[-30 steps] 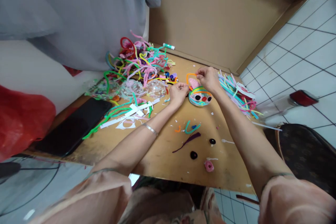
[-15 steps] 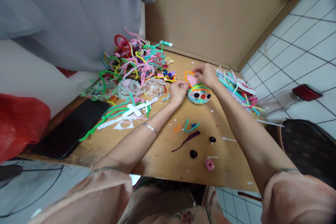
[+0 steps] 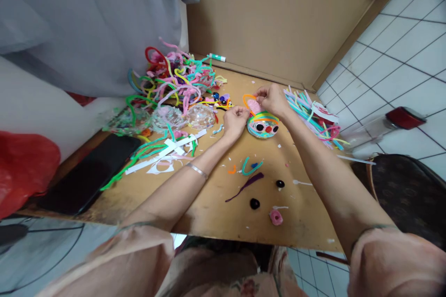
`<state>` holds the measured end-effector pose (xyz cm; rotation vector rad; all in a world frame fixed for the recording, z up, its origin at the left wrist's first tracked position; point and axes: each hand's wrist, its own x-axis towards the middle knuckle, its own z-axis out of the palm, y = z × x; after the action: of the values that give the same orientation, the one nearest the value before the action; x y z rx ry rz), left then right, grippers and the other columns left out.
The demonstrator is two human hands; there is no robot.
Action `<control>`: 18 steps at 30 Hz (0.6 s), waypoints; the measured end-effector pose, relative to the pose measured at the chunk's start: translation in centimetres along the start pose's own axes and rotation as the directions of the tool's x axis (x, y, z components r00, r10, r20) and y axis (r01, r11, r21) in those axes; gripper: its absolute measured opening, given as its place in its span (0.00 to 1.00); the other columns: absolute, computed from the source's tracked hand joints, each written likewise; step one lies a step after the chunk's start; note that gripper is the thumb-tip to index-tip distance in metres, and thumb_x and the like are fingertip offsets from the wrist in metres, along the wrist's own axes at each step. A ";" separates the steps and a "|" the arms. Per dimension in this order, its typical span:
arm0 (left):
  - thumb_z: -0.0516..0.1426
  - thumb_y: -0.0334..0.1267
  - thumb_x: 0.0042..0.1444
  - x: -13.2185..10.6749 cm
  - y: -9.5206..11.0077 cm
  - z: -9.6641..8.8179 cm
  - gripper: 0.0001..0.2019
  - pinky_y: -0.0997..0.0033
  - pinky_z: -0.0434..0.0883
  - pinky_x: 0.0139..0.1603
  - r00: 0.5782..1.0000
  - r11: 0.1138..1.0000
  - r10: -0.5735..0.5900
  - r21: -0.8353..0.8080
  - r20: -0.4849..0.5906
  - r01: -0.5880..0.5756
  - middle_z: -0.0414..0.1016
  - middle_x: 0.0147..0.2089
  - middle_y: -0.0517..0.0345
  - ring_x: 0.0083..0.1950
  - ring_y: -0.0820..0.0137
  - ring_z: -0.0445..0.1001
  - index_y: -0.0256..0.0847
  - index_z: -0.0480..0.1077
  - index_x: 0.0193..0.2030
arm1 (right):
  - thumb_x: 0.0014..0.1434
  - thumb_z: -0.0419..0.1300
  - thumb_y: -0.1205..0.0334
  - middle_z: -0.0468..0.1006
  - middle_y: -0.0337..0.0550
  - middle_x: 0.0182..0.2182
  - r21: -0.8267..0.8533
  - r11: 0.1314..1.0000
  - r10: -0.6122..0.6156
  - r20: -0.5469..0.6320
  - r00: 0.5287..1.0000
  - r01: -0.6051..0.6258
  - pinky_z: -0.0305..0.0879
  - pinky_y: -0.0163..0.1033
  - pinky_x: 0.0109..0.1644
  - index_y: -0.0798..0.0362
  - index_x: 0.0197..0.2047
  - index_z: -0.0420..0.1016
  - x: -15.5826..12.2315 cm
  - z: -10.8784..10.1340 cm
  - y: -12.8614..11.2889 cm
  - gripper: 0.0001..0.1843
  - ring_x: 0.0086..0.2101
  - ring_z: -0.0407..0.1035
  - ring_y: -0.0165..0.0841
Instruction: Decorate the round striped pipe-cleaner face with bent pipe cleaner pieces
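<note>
A clear round craft figure (image 3: 264, 133) wrapped in coloured strands sits on the table, with black eyes and a red nose facing me. From its top rises a pink ear shape (image 3: 254, 106), with an orange pipe cleaner (image 3: 245, 98) bent around it. My right hand (image 3: 272, 98) pinches the orange pipe cleaner near the top of the ear. Beside the figure's left edge, my left hand (image 3: 236, 119) is closed, its fingertips at the lower end of the orange pipe cleaner.
Tangled pipe cleaners (image 3: 174, 74) and clear domes (image 3: 200, 116) lie left, near a black phone (image 3: 88, 174). More pipe cleaners (image 3: 301, 113) lie right. Nearer me are black buttons (image 3: 254, 203), a purple strip (image 3: 245, 186) and a pink coil (image 3: 276, 216). Cardboard (image 3: 272, 23) stands behind.
The whole view has shifted slightly. Both hands stay at the orange pipe cleaner beside the ear, with little visible movement.
</note>
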<state>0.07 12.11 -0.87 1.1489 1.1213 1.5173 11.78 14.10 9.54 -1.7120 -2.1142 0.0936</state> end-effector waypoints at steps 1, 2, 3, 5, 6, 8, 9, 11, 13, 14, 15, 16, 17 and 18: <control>0.61 0.36 0.49 0.0 0.0 0.0 0.06 0.78 0.63 0.28 1.000 1.000 0.007 -0.003 0.000 -0.007 0.71 0.23 0.62 0.26 0.76 0.67 0.37 0.70 0.25 | 0.53 0.58 0.73 0.82 0.44 0.32 -0.005 1.000 0.008 0.010 1.000 -0.008 0.65 0.38 0.40 0.55 0.41 0.83 -0.1 -0.1 -0.1 0.15 0.34 0.72 0.36; 0.61 0.36 0.49 0.0 0.1 0.0 0.06 0.78 0.63 0.28 1.000 1.000 0.010 -0.013 0.002 -0.010 0.71 0.23 0.62 0.25 0.76 0.67 0.37 0.70 0.26 | 0.54 0.58 0.73 0.83 0.45 0.33 -0.009 1.000 0.020 0.019 1.000 -0.020 0.65 0.38 0.40 0.55 0.41 0.83 -0.2 -0.1 -0.2 0.15 0.34 0.73 0.36; 0.61 0.36 0.49 -0.1 0.1 -0.1 0.06 0.79 0.63 0.28 1.000 1.000 0.010 -0.027 0.006 -0.010 0.71 0.23 0.62 0.25 0.76 0.67 0.37 0.70 0.26 | 0.54 0.57 0.73 0.83 0.45 0.33 -0.011 0.999 0.030 0.026 0.999 -0.030 0.65 0.38 0.40 0.54 0.42 0.83 -0.2 -0.2 -0.2 0.16 0.34 0.73 0.36; 0.61 0.35 0.50 -0.2 0.3 -0.1 0.05 0.79 0.63 0.27 1.000 0.998 0.003 -0.056 0.022 -0.002 0.71 0.22 0.63 0.24 0.77 0.66 0.37 0.70 0.27 | 0.54 0.57 0.73 0.83 0.46 0.34 -0.008 0.999 0.041 0.027 0.999 -0.041 0.66 0.38 0.40 0.55 0.43 0.83 -0.3 -0.2 -0.3 0.16 0.34 0.73 0.36; 0.60 0.35 0.50 -0.2 0.4 -0.1 0.05 0.79 0.63 0.27 1.000 0.997 0.000 -0.073 0.029 0.002 0.70 0.22 0.63 0.23 0.77 0.66 0.37 0.70 0.27 | 0.55 0.57 0.73 0.83 0.46 0.34 -0.008 0.999 0.042 0.020 0.999 -0.042 0.66 0.38 0.41 0.55 0.43 0.83 -0.3 -0.2 -0.3 0.16 0.34 0.73 0.36; 0.60 0.33 0.50 -0.3 0.7 -0.1 0.04 0.79 0.63 0.26 0.999 0.995 -0.005 -0.101 0.041 0.009 0.69 0.22 0.64 0.23 0.78 0.65 0.37 0.70 0.27 | 0.54 0.57 0.73 0.83 0.47 0.34 -0.006 0.999 0.041 0.009 0.999 -0.041 0.66 0.39 0.41 0.56 0.42 0.83 -0.3 -0.1 -0.3 0.16 0.35 0.74 0.37; 0.59 0.33 0.51 -0.4 0.9 -0.1 0.04 0.79 0.63 0.26 0.999 0.994 -0.008 -0.111 0.043 0.013 0.69 0.22 0.64 0.22 0.78 0.65 0.37 0.70 0.27 | 0.54 0.57 0.73 0.83 0.47 0.34 -0.003 0.999 0.041 0.006 0.999 -0.041 0.66 0.39 0.42 0.56 0.42 0.83 -0.3 -0.1 -0.3 0.16 0.35 0.74 0.37; 0.60 0.32 0.50 -0.5 1.1 -0.1 0.04 0.78 0.63 0.26 0.999 0.993 -0.013 -0.118 0.041 0.018 0.69 0.21 0.64 0.22 0.78 0.64 0.37 0.70 0.27 | 0.54 0.57 0.72 0.83 0.47 0.34 0.005 0.999 0.044 0.006 0.999 -0.044 0.66 0.40 0.42 0.56 0.42 0.82 -0.2 0.1 -0.1 0.16 0.36 0.74 0.38; 0.60 0.33 0.50 -0.6 1.2 -0.1 0.04 0.78 0.63 0.25 0.999 0.992 -0.016 -0.121 0.042 0.021 0.69 0.21 0.64 0.21 0.78 0.64 0.37 0.70 0.27 | 0.54 0.57 0.72 0.82 0.46 0.33 0.015 0.999 0.043 0.005 0.999 -0.044 0.67 0.41 0.43 0.56 0.42 0.82 -0.1 0.2 0.1 0.16 0.36 0.74 0.39; 0.60 0.33 0.51 -0.6 1.2 -0.1 0.04 0.78 0.63 0.25 0.999 0.992 -0.017 -0.122 0.043 0.022 0.69 0.21 0.64 0.21 0.78 0.64 0.37 0.70 0.27 | 0.54 0.57 0.71 0.82 0.46 0.33 0.021 0.999 0.040 0.004 0.999 -0.040 0.67 0.41 0.43 0.56 0.42 0.82 -0.1 0.3 0.2 0.15 0.36 0.74 0.39; 0.61 0.33 0.51 -0.6 1.2 -0.1 0.05 0.78 0.63 0.25 0.999 0.992 -0.015 -0.122 0.043 0.020 0.68 0.21 0.64 0.21 0.79 0.63 0.37 0.70 0.27 | 0.54 0.57 0.71 0.82 0.46 0.33 0.026 0.999 0.035 0.003 0.999 -0.035 0.67 0.41 0.43 0.55 0.41 0.82 0.0 0.3 0.3 0.15 0.36 0.74 0.39; 0.61 0.33 0.51 -0.5 1.1 -0.1 0.05 0.78 0.63 0.25 0.999 0.992 -0.013 -0.121 0.042 0.018 0.68 0.21 0.65 0.21 0.79 0.63 0.37 0.70 0.27 | 0.53 0.57 0.71 0.82 0.46 0.33 0.031 0.999 0.027 0.001 1.000 -0.027 0.67 0.41 0.42 0.55 0.41 0.82 0.0 0.4 0.3 0.15 0.36 0.74 0.39; 0.61 0.33 0.51 -0.5 1.1 -0.1 0.05 0.78 0.63 0.26 0.999 0.993 -0.009 -0.120 0.039 0.014 0.68 0.21 0.65 0.21 0.79 0.64 0.37 0.70 0.27 | 0.53 0.57 0.71 0.82 0.45 0.33 0.034 0.999 0.020 -0.001 1.000 -0.020 0.68 0.41 0.42 0.55 0.40 0.82 0.0 0.5 0.4 0.15 0.36 0.74 0.39; 0.61 0.33 0.50 -0.5 1.0 0.0 0.05 0.78 0.63 0.26 0.999 0.993 -0.007 -0.119 0.034 0.011 0.68 0.22 0.65 0.21 0.78 0.64 0.37 0.70 0.27 | 0.53 0.57 0.71 0.82 0.45 0.33 0.036 0.999 0.013 -0.003 1.000 -0.013 0.68 0.41 0.42 0.55 0.40 0.82 0.1 0.6 0.5 0.15 0.36 0.74 0.39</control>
<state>-0.01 11.47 -0.02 1.0830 0.9984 1.5313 12.02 14.40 8.88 -1.7043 -2.0868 0.1321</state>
